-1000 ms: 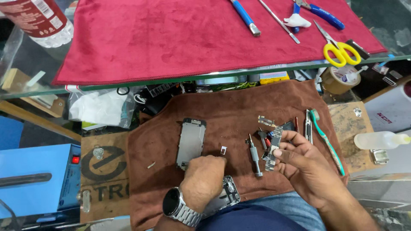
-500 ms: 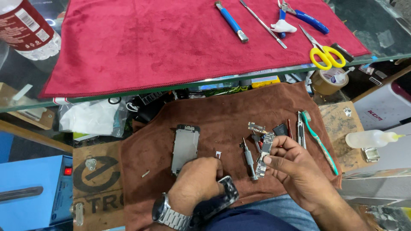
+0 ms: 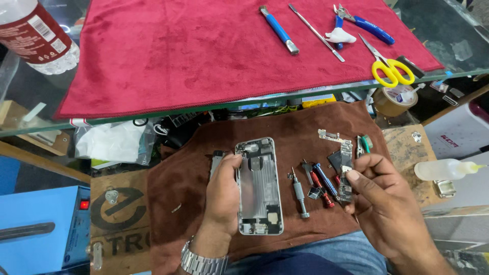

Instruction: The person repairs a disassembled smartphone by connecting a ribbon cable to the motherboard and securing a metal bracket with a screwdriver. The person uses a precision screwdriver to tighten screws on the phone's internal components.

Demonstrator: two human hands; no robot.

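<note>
An opened silver phone housing [image 3: 260, 186] lies on a brown cloth [image 3: 285, 132] over my lap. My left hand [image 3: 221, 196], with a metal wristwatch, grips the housing's left edge. My right hand [image 3: 379, 201] holds a narrow circuit board [image 3: 346, 173] upright between thumb and fingers at the cloth's right side. Between the hands lie a grey screwdriver [image 3: 299, 196], a red one [image 3: 321, 189] and a blue one [image 3: 324, 178]. A small metal bracket [image 3: 328, 135] rests further back.
A glass counter carries a red towel [image 3: 204, 46] with a blue-handled tool [image 3: 278, 29], a metal spudger [image 3: 316, 32], blue pliers [image 3: 364, 23] and yellow scissors [image 3: 389, 69]. A plastic bottle [image 3: 30, 30] stands far left. Tape roll [image 3: 393, 99] and squeeze bottle [image 3: 445, 169] sit right.
My left hand has left the lap edge and taken hold of the phone housing, which now lies nearer the middle. My right hand has raised the circuit board slightly.
</note>
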